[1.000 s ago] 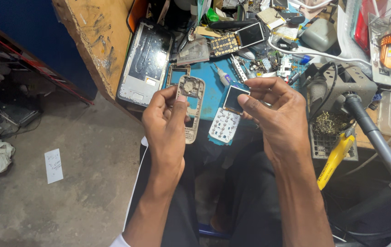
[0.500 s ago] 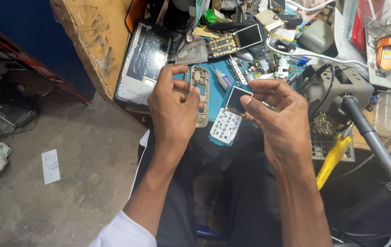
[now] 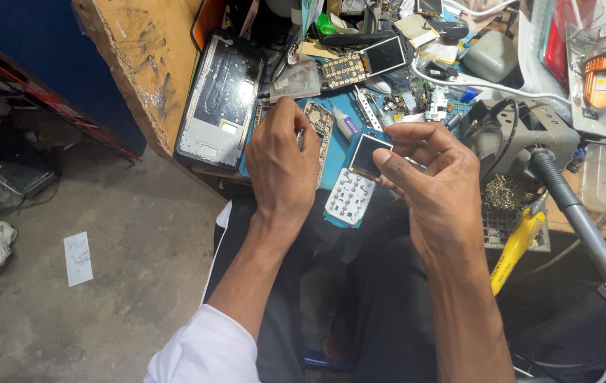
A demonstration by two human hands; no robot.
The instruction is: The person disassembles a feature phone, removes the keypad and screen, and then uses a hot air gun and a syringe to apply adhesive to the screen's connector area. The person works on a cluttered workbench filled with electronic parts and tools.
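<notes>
Your right hand [image 3: 434,188] is pinching the small dark-screened phone board with its white keypad [image 3: 357,183] over the blue mat [image 3: 336,145], while your left hand [image 3: 283,162] is closing on the bare silver phone frame [image 3: 319,128]. The board's thin edge could be slipping from your fingertips.

- Your left hand [image 3: 283,162] covers the lower part of the silver keypad-phone frame [image 3: 320,122].
- Your right hand [image 3: 436,186] hides the right edge of the small dark display panel [image 3: 368,154].
- The grey hose [image 3: 586,230] is cut off by the right edge.
</notes>
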